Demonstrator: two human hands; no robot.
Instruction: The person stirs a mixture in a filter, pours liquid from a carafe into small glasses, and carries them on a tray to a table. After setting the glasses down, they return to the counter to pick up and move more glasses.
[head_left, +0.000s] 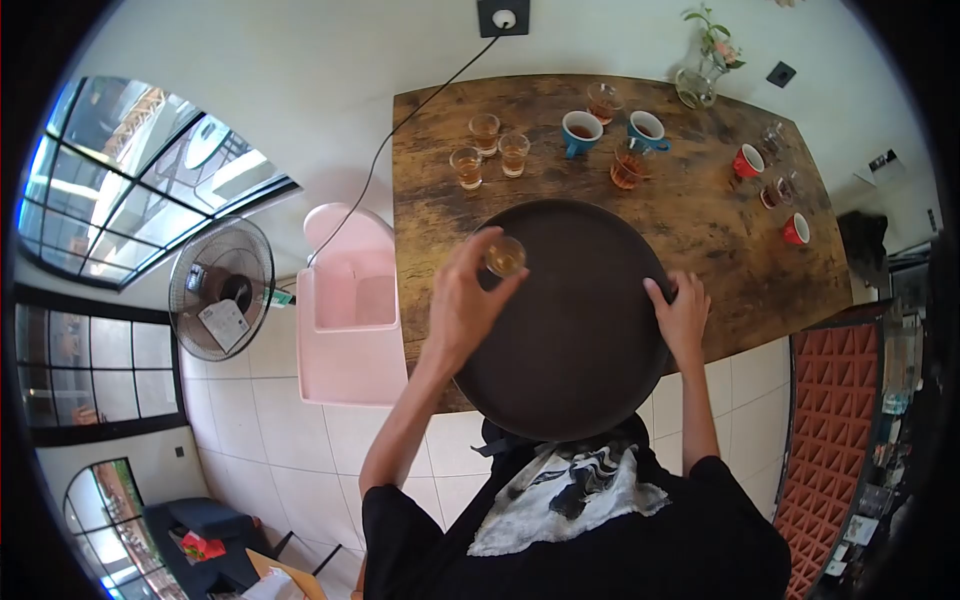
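A small glass (505, 257) with amber liquid is pinched between the thumb and fingers of my left hand (466, 300), over the upper left part of a round dark tray (565, 330). My right hand (684, 312) grips the tray's right rim, thumb on top. The tray overlaps the front edge of the wooden table (740, 270) and reaches toward my body. Beyond the tray on the left stand several similar glasses (467, 168) of amber liquid. Near the middle are a blue cup (581, 132), another blue cup (648, 130) and a glass of reddish drink (629, 164).
Red cups (748, 161) and glasses stand at the table's right side. A flower vase (697, 86) is at the back by the wall. A black cord (392, 140) hangs across the left table corner. Left of the table are a pink plastic seat (348, 345) and a fan (222, 290).
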